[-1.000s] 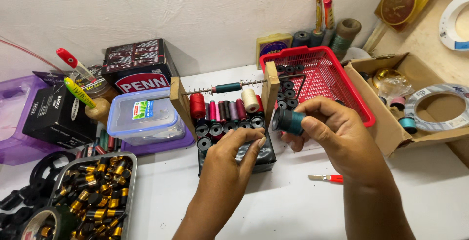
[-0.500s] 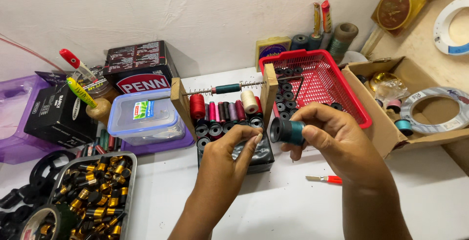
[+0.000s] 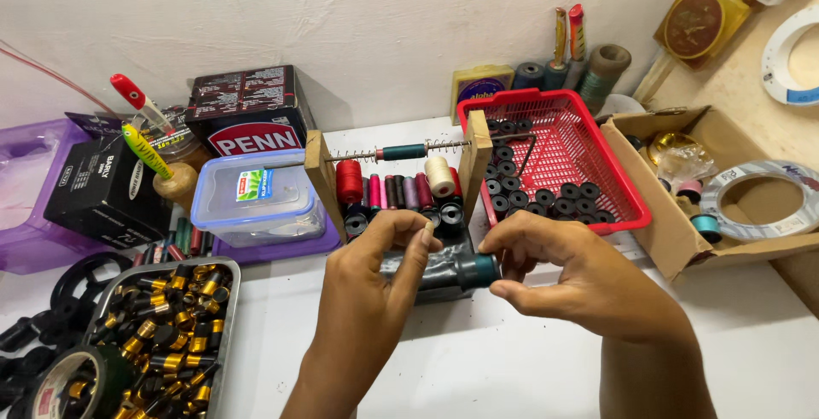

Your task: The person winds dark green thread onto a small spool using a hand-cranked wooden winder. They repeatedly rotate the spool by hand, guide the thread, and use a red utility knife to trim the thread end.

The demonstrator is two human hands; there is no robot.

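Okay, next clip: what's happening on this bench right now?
A person works at a cluttered white table. The right hand pinches a small teal thread spool by its end, low over the table. The left hand is raised beside it, fingertips pinched together near the spool; whether it holds a thread is too fine to tell. Behind stand a wooden spool rack and a red basket of black spools.

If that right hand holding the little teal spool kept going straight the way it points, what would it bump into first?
Probably the left hand: the right hand points leftward, its teal spool nearly at the left fingers. Depth is uncertain.
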